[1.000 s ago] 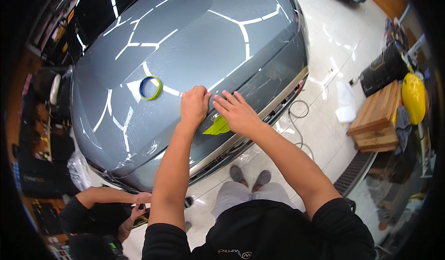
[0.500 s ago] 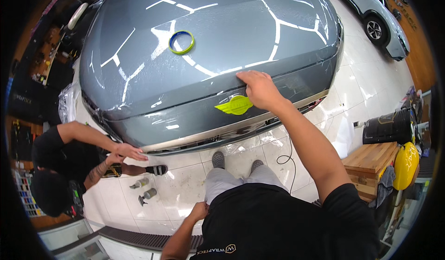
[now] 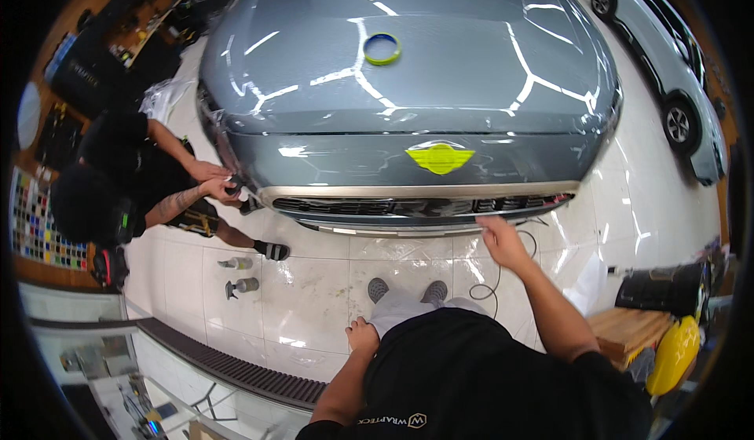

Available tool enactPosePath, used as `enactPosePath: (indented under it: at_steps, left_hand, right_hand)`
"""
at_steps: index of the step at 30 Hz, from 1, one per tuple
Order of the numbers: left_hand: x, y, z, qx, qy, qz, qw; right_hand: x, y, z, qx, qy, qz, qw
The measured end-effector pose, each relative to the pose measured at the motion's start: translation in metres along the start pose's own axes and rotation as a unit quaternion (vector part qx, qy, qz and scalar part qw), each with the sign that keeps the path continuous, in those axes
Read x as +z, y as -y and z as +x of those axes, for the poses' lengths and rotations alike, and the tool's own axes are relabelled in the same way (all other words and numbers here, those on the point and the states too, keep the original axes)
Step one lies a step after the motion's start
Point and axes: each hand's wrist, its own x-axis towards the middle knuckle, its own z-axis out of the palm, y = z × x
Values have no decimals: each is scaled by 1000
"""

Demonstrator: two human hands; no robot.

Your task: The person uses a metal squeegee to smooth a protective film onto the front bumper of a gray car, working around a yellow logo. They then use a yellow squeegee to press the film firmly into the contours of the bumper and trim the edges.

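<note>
My right hand [image 3: 503,241] hangs just in front of the car's lower grille [image 3: 408,206], its fingers loosely bent and nothing seen in them. Beside my thigh, my left hand [image 3: 362,335] is curled against the light grey trousers [image 3: 397,308]; whether it holds anything is hidden. The grey-blue car hood [image 3: 314,63] fills the upper middle, with glossy light reflections across it. A bright yellow-green winged piece [image 3: 440,158] sits at the centre of the hood's front face. Higher up lies a roll of tape [image 3: 382,49], yellow-green outside and blue inside.
A co-worker [image 3: 118,181] crouches at the car's left front corner, both hands at the bumper edge. Two spray bottles [image 3: 242,285] are on the tiled floor. A dark cable [image 3: 491,291] curls near my right. Wooden block [image 3: 628,332] and black bin [image 3: 664,287] stand at right.
My right hand has left the hood's front edge and dropped back before the grille. The view has shifted, with the car farther off. The co-worker's hands are now at the bumper corner.
</note>
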Motion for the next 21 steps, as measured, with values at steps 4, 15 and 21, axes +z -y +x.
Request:
enactPosePath:
  at_steps: [4,15,21]
  left_hand:
    - [-16,24,-31,124,-192,-104,968]
    - [-187,130,-59,153,-106,-294,937]
    - [-275,105,21,117,-228,-507,823]
  right_hand:
    - [41,-14,-67,34,57,36,997]
    - [162,120,-34,-149,218,129,956]
    - [180,219,80,-60,235,93,966]
